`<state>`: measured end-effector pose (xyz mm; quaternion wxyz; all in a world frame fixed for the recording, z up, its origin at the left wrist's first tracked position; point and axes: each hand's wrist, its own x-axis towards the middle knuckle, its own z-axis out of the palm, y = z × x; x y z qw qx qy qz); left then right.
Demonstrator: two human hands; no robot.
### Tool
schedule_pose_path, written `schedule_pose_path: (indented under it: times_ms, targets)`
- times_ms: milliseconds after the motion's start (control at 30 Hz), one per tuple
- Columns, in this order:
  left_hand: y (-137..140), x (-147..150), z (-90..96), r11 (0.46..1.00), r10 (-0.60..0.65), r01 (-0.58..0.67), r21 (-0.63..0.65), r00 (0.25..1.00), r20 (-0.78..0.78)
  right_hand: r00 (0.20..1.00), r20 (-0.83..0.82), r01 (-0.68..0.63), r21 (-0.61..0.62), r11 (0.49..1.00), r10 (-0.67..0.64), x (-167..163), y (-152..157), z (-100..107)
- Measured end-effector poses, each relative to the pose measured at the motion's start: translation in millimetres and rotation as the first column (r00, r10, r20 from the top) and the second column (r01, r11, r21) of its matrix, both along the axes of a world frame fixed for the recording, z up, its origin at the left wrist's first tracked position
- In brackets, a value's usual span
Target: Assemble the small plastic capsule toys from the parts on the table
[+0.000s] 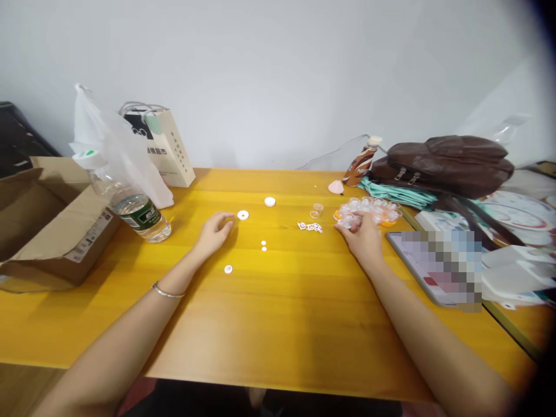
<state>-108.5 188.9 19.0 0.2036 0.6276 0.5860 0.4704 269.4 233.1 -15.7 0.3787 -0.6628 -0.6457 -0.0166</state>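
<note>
My left hand [214, 234], a bangle on its wrist, hovers or rests at the table's left-centre with its fingers loosely bent apart and nothing in them. Just beyond its fingertips lies a white ring-like disc [243, 215]. My right hand [364, 238] pinches a small clear plastic piece [346, 222] at the near side of a heap of clear and orange plastic pieces [369, 205]. Left of that hand are white openwork pieces [310, 227] and a small clear cup [317, 209]. Other round white parts are a thicker disc [270, 201], two tiny discs [263, 246] and a nearer disc [228, 269].
An open cardboard box [56, 226], a large water bottle [138, 211] and a paper bag [171, 150] stand at left. On the right are a brown drink bottle [359, 165], a brown leather bag [443, 165] and a tablet [428, 269]. A pink item [336, 186] lies near the wall.
</note>
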Motion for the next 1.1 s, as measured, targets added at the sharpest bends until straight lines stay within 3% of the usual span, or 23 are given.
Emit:
schedule_pose_path:
  times_ms: [167, 300, 400, 467, 600, 667, 800, 1000, 1100]
  targets:
    - [10.8, -9.7, -11.2, 0.998, -0.061, 0.054, -0.046, 0.982, -0.180, 0.991, -0.133, 0.018, 0.017, 1.000, -0.015, -0.2, 1.4, -1.9]
    - [9.6, -23.6, -2.6, 0.991, -0.082, 0.051, -0.124, 0.963, -0.257, 0.979, -0.201, 0.038, -0.036, 0.999, -0.045, -3.6, -2.4, 0.7]
    - [2.4, -31.4, 10.8, 0.955, -0.217, 0.149, -0.256, 0.939, -0.265, 0.969, -0.243, 0.042, -0.047, 0.998, -0.052, -10.2, -10.2, 6.6]
    - [-5.2, -34.5, 22.6, 0.889, -0.371, 0.267, -0.372, 0.897, -0.242, 0.965, -0.263, 0.014, -0.009, 1.000, -0.016, -16.3, -16.4, 10.6]
    - [-22.0, -34.7, 44.0, 0.637, -0.677, 0.463, -0.617, 0.718, -0.161, 0.947, -0.293, -0.120, 0.056, 0.991, 0.131, -28.4, -25.3, 14.6]
    - [-28.1, -29.4, 48.1, 0.554, -0.751, 0.487, -0.675, 0.642, -0.154, 0.928, -0.312, -0.189, 0.071, 0.979, 0.202, -33.1, -27.6, 14.9]
    - [-35.4, -2.1, 41.3, 0.547, -0.790, 0.533, -0.646, 0.583, -0.188, 0.891, -0.345, -0.297, 0.047, 0.954, 0.294, -39.9, -31.7, 15.6]
    - [-49.4, 58.6, 17.8, 0.666, -0.731, 0.616, -0.421, 0.652, -0.203, 0.864, -0.360, -0.372, 0.014, 0.928, 0.352, -47.0, -37.9, 17.5]
    - [-57.6, 72.6, 12.7, 0.655, -0.752, 0.660, -0.367, 0.620, -0.225, 0.856, -0.368, -0.387, 0.009, 0.922, 0.363, -48.0, -39.3, 18.3]
